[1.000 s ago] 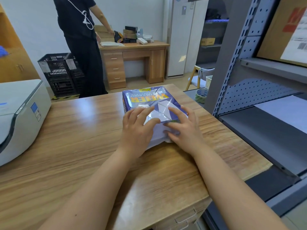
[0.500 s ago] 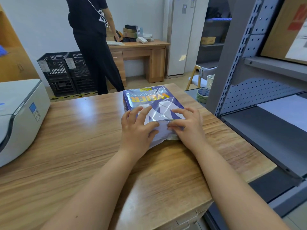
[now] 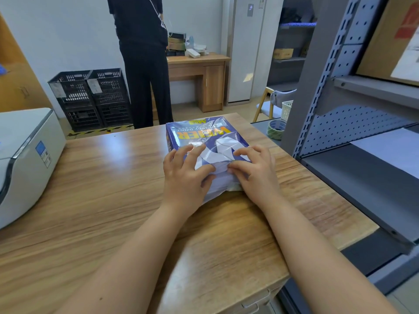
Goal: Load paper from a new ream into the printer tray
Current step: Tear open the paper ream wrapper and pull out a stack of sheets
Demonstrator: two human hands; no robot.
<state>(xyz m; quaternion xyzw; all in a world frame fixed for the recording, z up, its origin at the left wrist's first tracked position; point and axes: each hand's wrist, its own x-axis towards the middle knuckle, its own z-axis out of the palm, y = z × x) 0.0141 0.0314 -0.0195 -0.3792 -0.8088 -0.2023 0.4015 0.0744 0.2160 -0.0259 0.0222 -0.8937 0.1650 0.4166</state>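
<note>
A ream of copy paper (image 3: 199,134) in a blue and white wrapper with yellow letters lies flat on the wooden desk (image 3: 108,200). My left hand (image 3: 184,175) and my right hand (image 3: 254,171) both rest on its near end, thumbs and fingers pinching the wrapper's folded flap between them. The wrapper looks crumpled at that near end. A white and grey printer (image 3: 25,159) stands at the desk's left edge; its tray is not visible.
A grey metal shelf unit (image 3: 353,141) stands close on the right, with a tape roll (image 3: 275,129) beside its post. A person in black (image 3: 142,64) stands beyond the desk near black crates (image 3: 93,98) and a second wooden desk (image 3: 199,71).
Both hands have pulled back slightly toward the ream's near end and pinch its flap more tightly. The person in black has walked to the right.
</note>
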